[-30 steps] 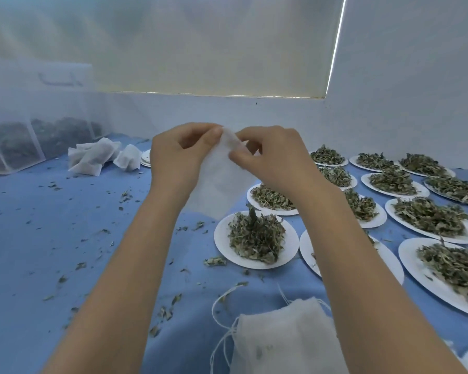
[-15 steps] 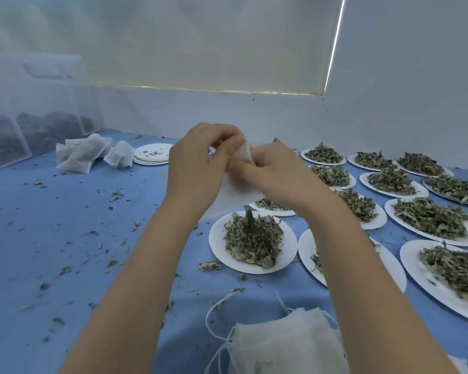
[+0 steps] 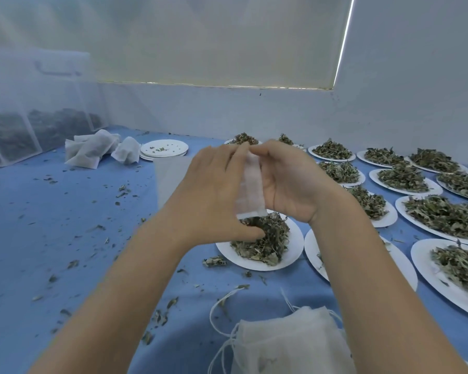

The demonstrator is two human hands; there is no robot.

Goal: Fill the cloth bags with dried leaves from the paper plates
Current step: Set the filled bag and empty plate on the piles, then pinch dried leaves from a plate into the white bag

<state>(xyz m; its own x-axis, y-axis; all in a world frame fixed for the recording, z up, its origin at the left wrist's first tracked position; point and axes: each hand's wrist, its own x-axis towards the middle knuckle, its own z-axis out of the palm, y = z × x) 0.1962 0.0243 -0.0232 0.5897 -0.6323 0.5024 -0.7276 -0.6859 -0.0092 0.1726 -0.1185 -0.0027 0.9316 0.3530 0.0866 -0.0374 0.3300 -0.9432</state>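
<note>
A blue worktop strewn with leaf bits runs to a white wall. Both hands hold up a white bag over the nearest plate of leaves. The left hand pinches the bag's top edge and hides part of it; the right hand grips the other side, its fingertips out of sight behind the cloth. More bags lie at the bottom edge, cut off. The bins at left are blurred. No writing is legible.

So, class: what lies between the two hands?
A white cloth bag, held between the left hand and right hand, shown in the head view.
</note>
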